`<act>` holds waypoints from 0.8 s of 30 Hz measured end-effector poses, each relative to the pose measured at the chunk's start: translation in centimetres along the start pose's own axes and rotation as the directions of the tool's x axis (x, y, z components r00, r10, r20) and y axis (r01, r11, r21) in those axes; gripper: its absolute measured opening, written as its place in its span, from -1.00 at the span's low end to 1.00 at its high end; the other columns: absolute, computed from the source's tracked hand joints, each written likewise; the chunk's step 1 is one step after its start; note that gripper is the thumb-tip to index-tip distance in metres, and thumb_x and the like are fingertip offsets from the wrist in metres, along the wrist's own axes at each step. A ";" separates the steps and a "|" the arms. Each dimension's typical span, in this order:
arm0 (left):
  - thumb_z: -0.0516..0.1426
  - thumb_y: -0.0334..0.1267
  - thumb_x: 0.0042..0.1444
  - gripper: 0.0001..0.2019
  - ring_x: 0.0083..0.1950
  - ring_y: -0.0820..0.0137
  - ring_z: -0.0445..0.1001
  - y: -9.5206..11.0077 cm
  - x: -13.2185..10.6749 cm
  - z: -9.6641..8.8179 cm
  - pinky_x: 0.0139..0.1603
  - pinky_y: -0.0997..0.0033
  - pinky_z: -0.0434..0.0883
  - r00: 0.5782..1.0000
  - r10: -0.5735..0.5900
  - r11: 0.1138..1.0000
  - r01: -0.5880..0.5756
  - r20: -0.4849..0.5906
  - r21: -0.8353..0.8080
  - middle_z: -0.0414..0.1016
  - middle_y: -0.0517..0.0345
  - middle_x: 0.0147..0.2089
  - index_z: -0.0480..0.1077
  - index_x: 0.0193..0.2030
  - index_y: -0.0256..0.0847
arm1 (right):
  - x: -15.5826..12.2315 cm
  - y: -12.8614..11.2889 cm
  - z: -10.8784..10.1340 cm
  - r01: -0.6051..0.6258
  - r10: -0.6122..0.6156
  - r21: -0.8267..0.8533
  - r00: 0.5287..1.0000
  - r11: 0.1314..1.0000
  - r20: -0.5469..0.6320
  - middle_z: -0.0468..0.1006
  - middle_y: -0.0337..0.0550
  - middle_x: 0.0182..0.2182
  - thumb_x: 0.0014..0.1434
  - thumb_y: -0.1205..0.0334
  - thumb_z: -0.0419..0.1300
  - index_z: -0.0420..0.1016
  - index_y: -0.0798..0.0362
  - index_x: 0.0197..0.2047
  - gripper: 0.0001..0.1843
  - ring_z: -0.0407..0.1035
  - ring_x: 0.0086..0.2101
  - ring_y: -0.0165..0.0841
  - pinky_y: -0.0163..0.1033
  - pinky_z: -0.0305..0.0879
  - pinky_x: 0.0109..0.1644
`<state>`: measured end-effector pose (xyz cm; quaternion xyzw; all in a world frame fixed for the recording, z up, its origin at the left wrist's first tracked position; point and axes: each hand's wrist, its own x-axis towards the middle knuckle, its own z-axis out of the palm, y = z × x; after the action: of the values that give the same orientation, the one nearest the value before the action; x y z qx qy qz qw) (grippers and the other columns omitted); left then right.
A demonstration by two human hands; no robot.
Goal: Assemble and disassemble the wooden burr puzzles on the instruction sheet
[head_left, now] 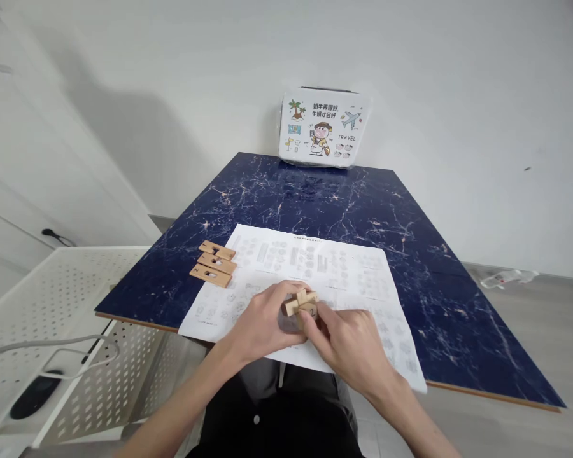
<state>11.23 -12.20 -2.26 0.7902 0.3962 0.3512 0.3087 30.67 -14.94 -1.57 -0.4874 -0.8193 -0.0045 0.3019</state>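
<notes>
Over the front part of a printed paper sheet (363,267), my two hands meet around a small cluster of wooden puzzle pieces (302,301). My left hand (265,318) curls round its left side, thumb and fingers gripping it. From the right, my right hand (346,337) pinches a piece marked "2". Several pieces cross one another in the cluster, and the fingers hide its lower part. Left of the hands, three flat wooden pieces (213,264) with slots and numbers lie side by side, partly on the sheet's left edge.
A dark blue marble-patterned table (315,197) carries everything. At its far edge a white printed case (322,127) stands against the wall. To the left is a white perforated cart (76,273) with a black mouse (35,394) and a cable. A clear plastic wrapper (506,278) lies right of the table.
</notes>
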 end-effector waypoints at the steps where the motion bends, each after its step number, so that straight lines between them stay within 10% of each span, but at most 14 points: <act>1: 0.41 -0.30 0.05 -0.43 0.15 0.22 0.62 0.0 0.0 0.0 0.14 0.23 0.55 1.000 -0.006 1.000 0.006 -0.004 -0.009 0.58 0.10 0.21 0.28 0.15 -0.02 | 0.0 -0.1 0.0 -0.004 0.004 0.008 1.000 1.000 -0.006 0.37 -0.30 -0.74 0.57 0.01 -0.05 0.45 0.08 -0.44 -0.41 0.23 -0.75 -0.47 -0.28 -0.15 -0.54; 17: 0.36 -0.14 0.15 -0.49 -0.10 0.20 0.67 1.1 0.0 -0.7 -0.15 0.30 0.51 0.969 -0.228 0.974 0.228 0.099 0.007 0.64 0.22 -0.09 0.30 0.19 0.01 | 0.2 0.4 -1.0 -0.074 0.053 0.199 0.993 0.977 0.110 0.40 -0.30 -0.68 0.55 -0.04 -0.02 0.38 0.03 -0.44 -0.45 0.24 -0.70 -0.46 -0.29 -0.07 -0.51; 24: 0.43 -0.14 0.09 -0.38 0.13 0.16 0.61 0.7 0.0 -0.9 0.12 0.18 0.54 0.983 -0.167 0.973 0.176 0.070 -0.147 0.59 0.10 0.13 0.28 0.22 0.01 | 0.0 1.8 -2.2 -0.146 0.095 0.376 0.984 0.915 0.151 0.59 -0.15 -0.20 0.54 0.08 0.02 0.34 0.00 0.13 -0.76 0.49 -0.37 -0.36 -0.30 0.31 -0.35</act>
<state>10.79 -12.37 -1.26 0.7367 0.4259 0.3300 0.4087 33.25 -14.66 -0.28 -0.4674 -0.7905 0.2069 0.3375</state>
